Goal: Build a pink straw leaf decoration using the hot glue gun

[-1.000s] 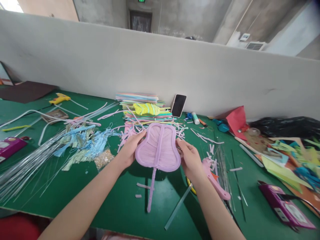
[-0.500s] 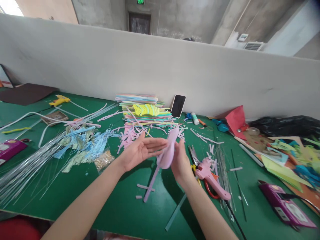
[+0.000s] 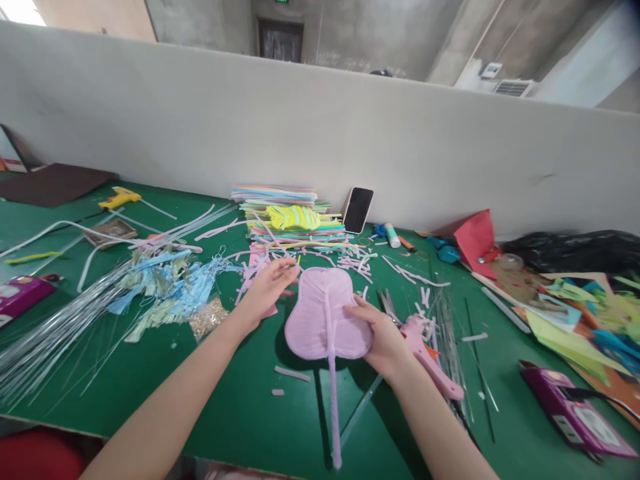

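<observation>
A lilac hand fan (image 3: pixel 306 320) made of fuzzy pipe cleaners, with three rounded lobes and a long stem, faces me above the green table. My right hand (image 3: pixel 387 337) grips its right lobe between thumb and fingers. Beside the upper left of the fan is my left hand (image 3: pixel 270 287), apart from it. Its fingers are loosely bent and somewhat blurred, and I see nothing held in them. Short lilac offcuts (image 3: pixel 293 373) lie below the fan on the left. Close to my right forearm rest a pink glue gun (image 3: pixel 433 367) and scissors (image 3: pixel 387 303), partly covered.
Pipe cleaner bundles (image 3: pixel 275 195) and a phone (image 3: pixel 359 210) are at the back by the white partition (image 3: pixel 310 133). Blue tassels (image 3: pixel 193 287) and silvery wires (image 3: pixel 65 327) spread leftward, near a yellow glue gun (image 3: pixel 120 198). Rightward are a purple device (image 3: pixel 575 410) and coloured paper (image 3: pixel 565 333).
The fan has turned from edge-on to flat toward me, its stem now pointing down. My left hand has come away to the left, while my right hand has taken hold of the right lobe.
</observation>
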The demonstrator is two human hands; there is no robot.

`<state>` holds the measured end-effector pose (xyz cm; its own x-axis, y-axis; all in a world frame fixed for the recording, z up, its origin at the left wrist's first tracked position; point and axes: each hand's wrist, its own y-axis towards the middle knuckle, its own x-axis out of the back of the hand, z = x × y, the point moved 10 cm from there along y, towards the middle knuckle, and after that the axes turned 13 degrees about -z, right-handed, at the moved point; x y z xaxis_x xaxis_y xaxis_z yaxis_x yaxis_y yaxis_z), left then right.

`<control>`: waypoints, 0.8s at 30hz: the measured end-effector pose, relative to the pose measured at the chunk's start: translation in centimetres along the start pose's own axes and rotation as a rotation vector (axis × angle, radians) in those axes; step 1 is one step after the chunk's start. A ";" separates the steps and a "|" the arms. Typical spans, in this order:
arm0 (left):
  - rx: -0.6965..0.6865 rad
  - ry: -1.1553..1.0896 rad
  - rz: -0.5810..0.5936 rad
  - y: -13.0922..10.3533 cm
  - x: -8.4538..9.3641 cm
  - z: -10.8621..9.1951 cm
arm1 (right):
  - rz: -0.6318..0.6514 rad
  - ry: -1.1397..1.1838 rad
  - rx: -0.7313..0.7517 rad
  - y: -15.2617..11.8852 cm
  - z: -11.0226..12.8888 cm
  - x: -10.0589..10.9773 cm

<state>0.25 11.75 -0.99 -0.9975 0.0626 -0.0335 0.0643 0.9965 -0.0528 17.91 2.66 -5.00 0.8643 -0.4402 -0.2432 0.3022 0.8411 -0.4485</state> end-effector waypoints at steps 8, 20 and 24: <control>0.018 0.088 0.115 -0.9 -2.0 1.9 | -0.125 -0.380 0.321 -2.4 2.1 1.8; -0.080 0.242 0.168 -0.4 -2.6 3.4 | -0.383 -1.791 0.784 -4.8 3.3 14.0; -0.077 0.270 0.164 -0.3 -2.5 3.5 | -0.502 -1.838 0.798 -4.2 2.9 13.7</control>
<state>2.84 11.05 -4.38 -0.9466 0.2250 0.2311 0.2329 0.9725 0.0071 29.64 -6.00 -4.00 -0.1790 -0.2916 0.9397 0.2209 0.9188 0.3272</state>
